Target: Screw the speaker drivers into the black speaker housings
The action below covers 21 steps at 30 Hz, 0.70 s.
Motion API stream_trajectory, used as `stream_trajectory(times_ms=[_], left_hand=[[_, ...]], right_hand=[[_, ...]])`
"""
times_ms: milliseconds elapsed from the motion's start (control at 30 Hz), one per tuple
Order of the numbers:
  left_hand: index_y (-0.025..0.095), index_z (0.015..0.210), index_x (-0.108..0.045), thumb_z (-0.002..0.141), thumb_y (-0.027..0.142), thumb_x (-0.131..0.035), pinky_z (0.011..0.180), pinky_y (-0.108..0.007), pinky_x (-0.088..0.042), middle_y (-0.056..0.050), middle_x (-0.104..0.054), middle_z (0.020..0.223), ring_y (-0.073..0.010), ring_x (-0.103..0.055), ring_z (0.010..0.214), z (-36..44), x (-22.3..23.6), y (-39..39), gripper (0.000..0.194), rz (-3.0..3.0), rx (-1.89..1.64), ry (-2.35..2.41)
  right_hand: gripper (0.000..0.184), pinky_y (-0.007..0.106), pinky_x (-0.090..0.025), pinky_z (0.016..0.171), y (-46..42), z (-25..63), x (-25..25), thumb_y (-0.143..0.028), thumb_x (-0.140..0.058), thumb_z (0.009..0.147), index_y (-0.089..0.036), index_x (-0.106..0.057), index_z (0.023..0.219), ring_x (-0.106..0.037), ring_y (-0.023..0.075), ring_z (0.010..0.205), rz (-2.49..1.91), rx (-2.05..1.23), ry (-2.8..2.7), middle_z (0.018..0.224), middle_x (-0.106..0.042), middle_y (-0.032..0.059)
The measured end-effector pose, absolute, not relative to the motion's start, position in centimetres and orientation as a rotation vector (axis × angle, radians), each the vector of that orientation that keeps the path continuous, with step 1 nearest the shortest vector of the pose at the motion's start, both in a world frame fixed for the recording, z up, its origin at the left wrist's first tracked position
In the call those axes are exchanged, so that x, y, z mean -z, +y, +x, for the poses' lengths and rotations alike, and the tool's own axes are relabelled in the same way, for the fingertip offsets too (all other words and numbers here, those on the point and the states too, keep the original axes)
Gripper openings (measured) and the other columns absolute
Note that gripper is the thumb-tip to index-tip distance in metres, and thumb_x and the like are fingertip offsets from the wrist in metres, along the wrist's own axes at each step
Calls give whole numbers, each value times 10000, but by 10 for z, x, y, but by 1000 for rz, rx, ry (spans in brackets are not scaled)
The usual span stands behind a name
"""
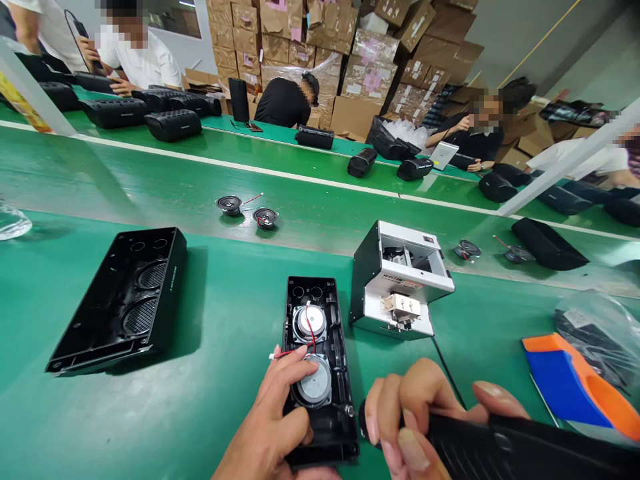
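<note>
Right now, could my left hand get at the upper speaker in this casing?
Probably yes: your left hand touches the lower speaker, and only thin wires cross the upper speaker just beyond.

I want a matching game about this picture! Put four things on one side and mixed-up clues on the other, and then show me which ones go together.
Things
1. Left hand
2. Right hand
3. Boxy machine
4. Case showing mesh circles

Clues
A. Wrapped around a black tool
B. At the far left of the picture, with nobody's hand on it
C. Fingers on the silver back of a speaker
D. Has a white front and a black side

Right pairs: 1-C, 2-A, 3-D, 4-B
</note>
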<state>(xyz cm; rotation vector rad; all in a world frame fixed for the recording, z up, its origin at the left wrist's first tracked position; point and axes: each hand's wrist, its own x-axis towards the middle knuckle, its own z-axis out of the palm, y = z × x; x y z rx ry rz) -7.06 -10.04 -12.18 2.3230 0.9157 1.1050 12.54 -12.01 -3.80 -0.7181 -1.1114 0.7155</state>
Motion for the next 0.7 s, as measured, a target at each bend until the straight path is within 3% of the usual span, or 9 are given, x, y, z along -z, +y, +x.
stream_trajectory(times_ms=[100,467,567,700], left_hand=[[246,855,-541,814,732,-911,1378,-728,-318,-192,-611,1486,-448,-535,1573,-71,122,-100,613,2299,-1112,917],[242,855,-555,837,713,-905,1385,-722,-308,-187,-604,1479,-433,-521,1591,-71,123,-101,587,2321,-1102,909],[239,851,-556,853,626,-931,1390,-712,-308,-177,-604,1477,-422,-510,1602,-71,121,-101,538,2329,-1096,905],[225,851,-588,826,376,-989,1414,-681,-274,-173,-598,1509,-410,-487,1624,-74,119,-99,429,2387,-1042,879]], right_hand=[[529,259,-497,503,-115,117,41,-209,-706,1106,-439,-464,1517,-520,104,529,-676,-701,-1094,843,-514,-78],[480,239,-472,505,-112,111,49,-203,-681,1115,-414,-465,1488,-514,109,587,-729,-736,-1066,859,-495,-66],[460,235,-443,478,-110,113,51,-175,-655,1110,-435,-482,1449,-492,113,560,-673,-710,-1157,857,-473,-68],[362,240,-516,522,-113,120,63,-148,-720,1067,-433,-601,1257,-579,124,577,-693,-750,-1198,854,-556,-59]])
